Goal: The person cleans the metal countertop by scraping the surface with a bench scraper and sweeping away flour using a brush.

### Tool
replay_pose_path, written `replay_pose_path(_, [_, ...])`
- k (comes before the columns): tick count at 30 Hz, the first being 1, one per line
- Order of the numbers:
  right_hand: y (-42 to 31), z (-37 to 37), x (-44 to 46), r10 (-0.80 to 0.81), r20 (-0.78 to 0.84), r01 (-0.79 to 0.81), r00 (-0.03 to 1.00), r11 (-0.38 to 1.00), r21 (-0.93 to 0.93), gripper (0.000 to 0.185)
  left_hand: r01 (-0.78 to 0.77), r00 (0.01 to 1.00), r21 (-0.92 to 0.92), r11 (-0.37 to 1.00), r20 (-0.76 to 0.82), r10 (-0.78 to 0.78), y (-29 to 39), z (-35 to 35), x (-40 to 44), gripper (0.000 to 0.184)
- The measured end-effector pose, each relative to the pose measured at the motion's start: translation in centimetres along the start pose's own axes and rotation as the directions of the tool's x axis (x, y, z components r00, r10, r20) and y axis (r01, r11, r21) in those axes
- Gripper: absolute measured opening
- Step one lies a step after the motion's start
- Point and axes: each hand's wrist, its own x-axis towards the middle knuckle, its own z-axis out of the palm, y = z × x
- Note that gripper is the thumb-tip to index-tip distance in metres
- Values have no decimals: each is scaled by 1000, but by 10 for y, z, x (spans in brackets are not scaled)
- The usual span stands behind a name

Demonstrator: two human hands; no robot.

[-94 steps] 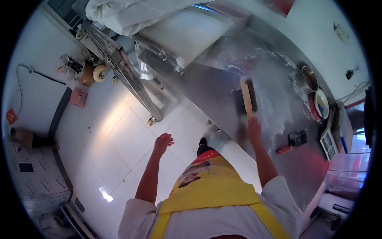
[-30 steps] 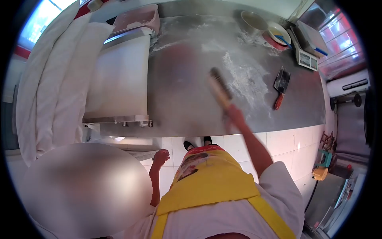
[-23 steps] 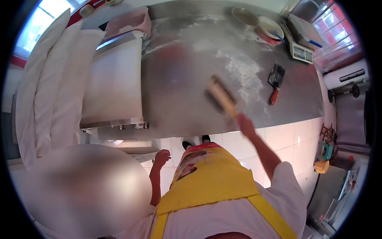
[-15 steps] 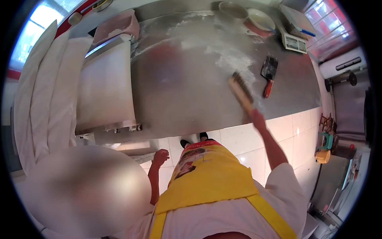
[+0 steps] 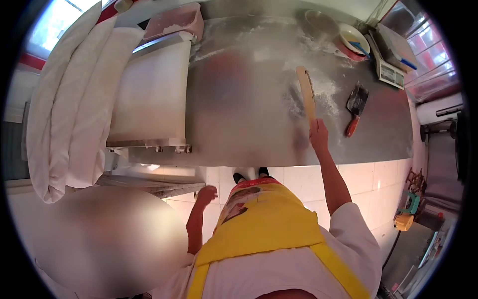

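My right hand (image 5: 318,134) is closed round the handle of a wooden brush (image 5: 306,92) over the metal table (image 5: 239,124). The brush points away from me, its dark bristles facing right, beside a patch of white powder (image 5: 326,94). To its right lies a black scraper (image 5: 357,99) with a red handle, dusted with white. My left hand (image 5: 206,193) hangs low in front of the table edge, beside the apron (image 5: 269,219). Its fingers are curled, and whether anything is in them is too small to tell.
At the left are a white conveyor surface (image 5: 152,94), draped white cloth (image 5: 74,109) and a pink tub (image 5: 174,22). At the back right stand a metal pot (image 5: 321,25), a bowl (image 5: 354,37) and a scale (image 5: 391,74). A blurred round shape (image 5: 109,244) covers the lower left.
Since the first frame the view has turned to face the table. Most recently, the brush in my right hand has moved farther from me and turned more upright. My left hand has stayed low.
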Motion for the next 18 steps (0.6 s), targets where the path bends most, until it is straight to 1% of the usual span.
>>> replay_pose_path(1, [-18, 1, -6, -171, 55, 177, 984, 976, -127, 26, 17, 1000, 229, 973, 3, -18, 0, -2, -4, 10])
replay_pose_path(2, [-36, 7, -24, -322, 138, 348, 937, 905, -246, 26, 13, 1000, 236, 972, -17, -9, -1, -1, -4, 10])
replay_pose_path(3, [-47, 22, -46, -218, 312, 303, 925, 918, -257, 25, 18, 999, 248, 969, -33, -10, -4, 1, -8, 10])
replay_pose_path(4, [-58, 36, -68, -103, 466, 255, 879, 927, -276, 25, 20, 999, 265, 964, -44, -9, -3, 3, -13, 10])
replay_pose_path(5, [-70, 47, -84, -82, 587, 301, 805, 910, -285, 23, 109, 993, 297, 949, -75, -90, 5, 6, -12, 10])
replay_pose_path(6, [-77, 53, -90, -58, 697, 352, 714, 891, -286, 22, 74, 996, 295, 953, -70, -56, 11, 8, -7, 11])
replay_pose_path(7, [-58, 61, -82, -82, 651, 379, 755, 864, -332, 21, 48, 997, 291, 955, -68, -29, 12, 8, -7, 11])
replay_pose_path(8, [-21, 72, -64, -108, 607, 405, 788, 833, -377, 20, 25, 998, 285, 958, -70, -5, 12, 7, -8, 12])
replay_pose_path(9, [6, 72, -42, -139, 566, 430, 813, 799, -421, 21, -7, 999, 159, 987, -40, 13, 10, 4, -4, 13])
replay_pose_path(10, [9, 52, -5, -131, 549, 466, 826, 706, -533, 22, -15, 999, 123, 992, -42, 20, 5, 5, -5, 14])
replay_pose_path(11, [39, 36, 31, -357, 391, 521, 849, 692, -500, 19, -25, 999, 95, 995, -39, 29, 3, 3, -7, 14])
replay_pose_path(12, [75, 31, 77, -157, 258, 259, 953, 863, -434, 23, -44, 998, 71, 997, -32, 46, 7, 2, -4, 14])
replay_pose_path(13, [31, 6, 78, 76, 223, -70, 972, 997, -35, 25, -1, 998, 247, 969, -60, 17, 17, 6, -8, 14])
replay_pose_path(14, [-35, -28, 72, 296, 292, -391, 910, 847, 360, 27, -3, 997, 272, 962, -69, 23, 20, 6, -6, 13])
replay_pose_path(15, [-57, -39, 63, 282, 409, -473, 868, 721, 507, 27, 1, 997, 296, 955, -77, 23, 18, 5, -7, 13])
replay_pose_path(16, [-71, -48, 53, 244, 517, -554, 821, 560, 616, 28, 7, 996, 321, 947, -82, 21, 14, 4, -8, 13])
replay_pose_path(17, [-78, -50, 43, 182, 609, -627, 772, 373, 684, 28, 39, 995, 232, 972, -103, -16, 9, 1, -6, 11])
replay_pose_path(18, [-66, -35, 35, 223, 603, -625, 766, 479, 617, 28, 38, 996, 257, 966, -93, -15, 9, 3, -7, 11])
